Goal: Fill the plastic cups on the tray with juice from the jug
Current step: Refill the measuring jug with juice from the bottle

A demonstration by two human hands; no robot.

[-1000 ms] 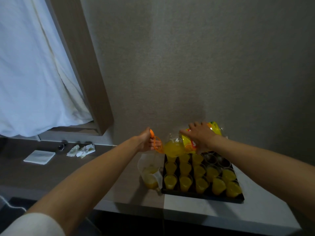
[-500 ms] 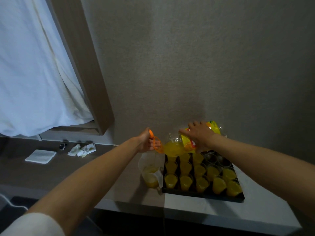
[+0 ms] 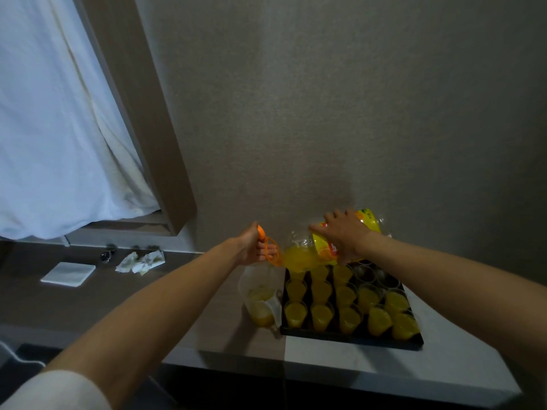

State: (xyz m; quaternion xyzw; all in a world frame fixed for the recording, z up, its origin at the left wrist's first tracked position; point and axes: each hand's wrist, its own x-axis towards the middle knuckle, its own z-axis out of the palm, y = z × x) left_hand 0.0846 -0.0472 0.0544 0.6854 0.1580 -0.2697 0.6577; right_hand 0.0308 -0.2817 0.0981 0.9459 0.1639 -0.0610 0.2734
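While the near rows of plastic cups (image 3: 321, 313) on the black tray (image 3: 352, 338) sit full of orange juice, a measuring jug (image 3: 260, 297) with some juice stands just left of the tray, untouched. Farther back, left hand (image 3: 251, 247) grips the orange handle (image 3: 268, 247) of the juice bottle (image 3: 322, 247); right hand (image 3: 340, 235) lies spread over its labelled body. Bottle tilted over the far-left cup (image 3: 297, 273). Versus half a second ago, almost nothing moved: same tilt, same grip. Judgement: pour ongoing. Far-right cups (image 3: 365, 273) look empty, so a few are left to fill.
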